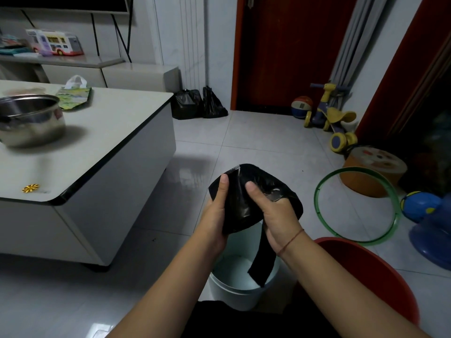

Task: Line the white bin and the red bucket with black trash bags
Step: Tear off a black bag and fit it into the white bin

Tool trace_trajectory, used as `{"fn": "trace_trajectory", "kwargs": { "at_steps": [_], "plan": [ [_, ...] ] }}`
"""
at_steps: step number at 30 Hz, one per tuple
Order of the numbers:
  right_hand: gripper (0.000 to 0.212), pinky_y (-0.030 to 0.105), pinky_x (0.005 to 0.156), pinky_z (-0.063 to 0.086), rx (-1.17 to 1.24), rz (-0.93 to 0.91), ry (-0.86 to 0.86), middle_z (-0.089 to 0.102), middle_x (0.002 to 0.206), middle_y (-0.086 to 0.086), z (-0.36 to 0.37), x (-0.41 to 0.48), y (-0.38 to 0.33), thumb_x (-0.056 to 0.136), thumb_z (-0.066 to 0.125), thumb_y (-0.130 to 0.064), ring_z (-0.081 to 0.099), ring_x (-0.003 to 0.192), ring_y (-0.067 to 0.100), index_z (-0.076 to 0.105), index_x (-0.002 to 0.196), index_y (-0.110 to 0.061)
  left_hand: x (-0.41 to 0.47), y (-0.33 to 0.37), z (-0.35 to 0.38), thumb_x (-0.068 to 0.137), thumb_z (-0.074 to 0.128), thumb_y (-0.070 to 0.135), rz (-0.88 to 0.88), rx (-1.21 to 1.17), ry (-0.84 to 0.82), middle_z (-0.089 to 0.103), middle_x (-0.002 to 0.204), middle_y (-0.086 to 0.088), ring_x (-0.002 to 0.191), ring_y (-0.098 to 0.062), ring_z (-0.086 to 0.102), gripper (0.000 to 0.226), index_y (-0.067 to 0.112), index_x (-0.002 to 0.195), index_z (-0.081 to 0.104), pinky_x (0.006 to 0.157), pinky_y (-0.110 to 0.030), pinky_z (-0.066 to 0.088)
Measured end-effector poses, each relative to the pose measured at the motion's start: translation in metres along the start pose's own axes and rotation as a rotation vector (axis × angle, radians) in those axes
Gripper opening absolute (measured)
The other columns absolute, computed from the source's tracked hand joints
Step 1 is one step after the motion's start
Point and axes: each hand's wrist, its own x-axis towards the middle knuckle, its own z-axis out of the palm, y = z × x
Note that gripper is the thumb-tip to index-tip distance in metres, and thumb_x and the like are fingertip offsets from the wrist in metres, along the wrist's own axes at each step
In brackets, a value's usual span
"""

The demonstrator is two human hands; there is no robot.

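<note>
**Both hands on a bunched black bag above the white bin**

The person stood over the white bin (pixel 220 292), which sat on the tiled floor (pixel 256 142) below their forearms. The red bucket (pixel 366 272) was just beside it on the right; I could not tell whether the two touched.

Both hands held one black trash bag (pixel 260 178), bunched into a rounded wad above the bin's mouth. The left hand (pixel 216 211) gripped its left side, thumb on top and fingers curled under, clamped on the plastic. The right hand (pixel 274 217) gripped the right side, thumb pressed into the glossy front and fingers hidden behind the bag. A thin red string circled that wrist. A flat strip of the bag hung down from between the hands, its end dangling inside the bin.

To the left, a steel pot (pixel 31 120) and a tissue pack (pixel 74 93) sat on the white tabletop (pixel 109 132). Two filled black bags (pixel 200 103) leaned by the red door (pixel 288 52), with a green hoop (pixel 320 191) and a toy tricycle (pixel 329 115) on the floor to the right.
</note>
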Motion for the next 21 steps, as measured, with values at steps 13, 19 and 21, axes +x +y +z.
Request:
{"fn": "trace_trajectory", "kwargs": {
  "at_steps": [13,19,21],
  "plan": [
    [0.046,0.029,0.095,0.051,-0.258,-0.032,-0.365,0.074,0.105,0.000,-0.0039,-0.0087,0.0042,0.059,0.082,-0.044,0.068,0.104,0.014,0.075,0.098,-0.022,-0.0003,0.0038,0.0023,0.063,0.073,0.059,0.094,-0.022,0.332,0.072,0.104,-0.009,0.092,-0.027,0.071,0.069,0.016,0.116,0.058,0.075,-0.043,0.060],
    [0.027,0.029,0.088,0.054,-0.393,-0.007,-0.168,0.076,0.094,0.002,0.0018,-0.0054,0.0076,0.084,0.064,-0.040,0.070,0.096,0.018,0.072,0.097,-0.017,-0.0024,0.0040,0.0073,0.060,0.069,0.063,0.151,0.004,0.303,0.069,0.109,-0.005,0.092,-0.020,0.071,0.075,0.020,0.119,0.052,0.064,-0.032,0.059],
    [0.037,0.038,0.089,0.054,-0.467,0.005,-0.021,0.075,0.094,0.008,0.0024,-0.0007,0.0074,0.090,0.053,-0.049,0.069,0.096,0.025,0.071,0.093,-0.017,-0.0016,0.0036,0.0069,0.061,0.063,0.068,0.115,0.033,0.262,0.066,0.114,-0.002,0.100,-0.021,0.067,0.076,0.025,0.123,0.051,0.076,-0.038,0.059]
  ]
}}
